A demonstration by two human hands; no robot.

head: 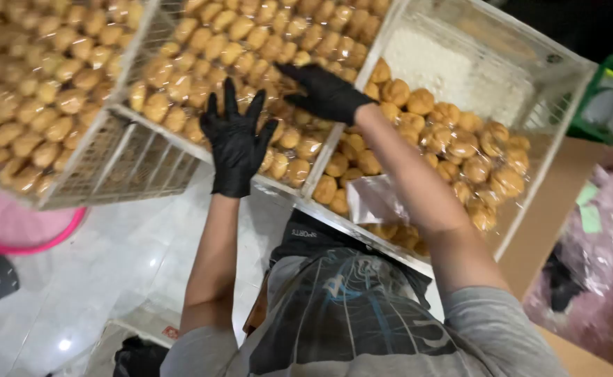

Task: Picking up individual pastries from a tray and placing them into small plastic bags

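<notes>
Head view, looking down over three white wire baskets of small golden buns in clear wrap.

Left hand (pixel 235 136), black glove: fingers spread wide, palm flat against the near rim of the middle basket (pixel 181 139). It grips nothing that I can see; it looks braced on the rim.

Right hand (pixel 326 91), black glove: reaching in over the buns (pixel 250 42) of the middle basket, fingers extended and resting on the top layer. I cannot tell whether it has closed on a bun.

Fill levels, my reading: left basket (pixel 83 174) full to the rim; middle basket nearly full; right basket (pixel 529 181) only partly filled, its far part showing white liner. A clear bag (pixel 376 199) lies in the right basket, just beside the right forearm.

Judgement: the bulk sits loaded; levelling the middle and filling the right remain.

Pink tub (pixel 20 227) on the floor at left, well apart.
</notes>
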